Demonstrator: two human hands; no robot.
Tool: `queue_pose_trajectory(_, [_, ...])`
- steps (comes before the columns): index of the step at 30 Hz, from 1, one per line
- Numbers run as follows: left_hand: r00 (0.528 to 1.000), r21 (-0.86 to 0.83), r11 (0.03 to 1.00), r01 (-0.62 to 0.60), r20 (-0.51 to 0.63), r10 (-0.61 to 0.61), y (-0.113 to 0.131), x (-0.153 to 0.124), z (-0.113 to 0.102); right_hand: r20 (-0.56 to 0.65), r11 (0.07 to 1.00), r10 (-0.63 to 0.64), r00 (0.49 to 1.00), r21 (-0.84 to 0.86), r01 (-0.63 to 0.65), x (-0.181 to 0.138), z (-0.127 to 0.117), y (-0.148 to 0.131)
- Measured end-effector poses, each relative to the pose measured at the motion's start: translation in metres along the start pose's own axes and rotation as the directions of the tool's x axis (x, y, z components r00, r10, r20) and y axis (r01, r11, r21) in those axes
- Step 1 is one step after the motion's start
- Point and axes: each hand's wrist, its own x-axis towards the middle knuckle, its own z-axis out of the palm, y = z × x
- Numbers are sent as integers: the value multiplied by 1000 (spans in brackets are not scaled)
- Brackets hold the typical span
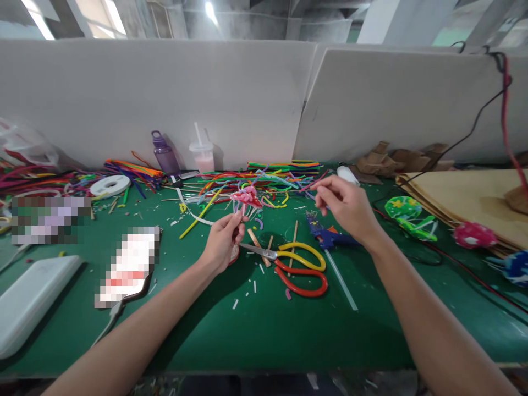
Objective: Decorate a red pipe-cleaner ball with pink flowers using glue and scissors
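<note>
While my left hand point(225, 242) pinches the pink craft point(246, 197), which sits at one o'clock from it, my right hand point(342, 203) hovers between two and three with curled fingers; I cannot tell whether they grip anything. Counting from my left hand, the scissors point(272, 255) lie just before four on the table point(268, 341), the glue gun point(329, 238) at three, the bottle point(165, 158) at eleven.

Scissors point(273, 254) lie on the table point(268, 335), before and left of a glue gun point(325, 238); a spool point(99, 188) lies far left, paper sheets point(462, 198) right. Behind the scissors lie pipe cleaners point(284, 165); before the partition point(165, 82) stand a bottle point(165, 158) and, rightward, a cup point(204, 160).
</note>
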Motion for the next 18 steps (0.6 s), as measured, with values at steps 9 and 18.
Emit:
queue_pose_trajectory(9, [998, -29, 998, 54, 19, -53, -3, 1, -1, 496, 882, 378, 782, -450, -142, -34, -62, 64])
queue_pose_trajectory(18, [997, -51, 996, 70, 48, -68, -2, 2, -3, 548, 845, 375, 748, -534, -31, -52, -57, 95])
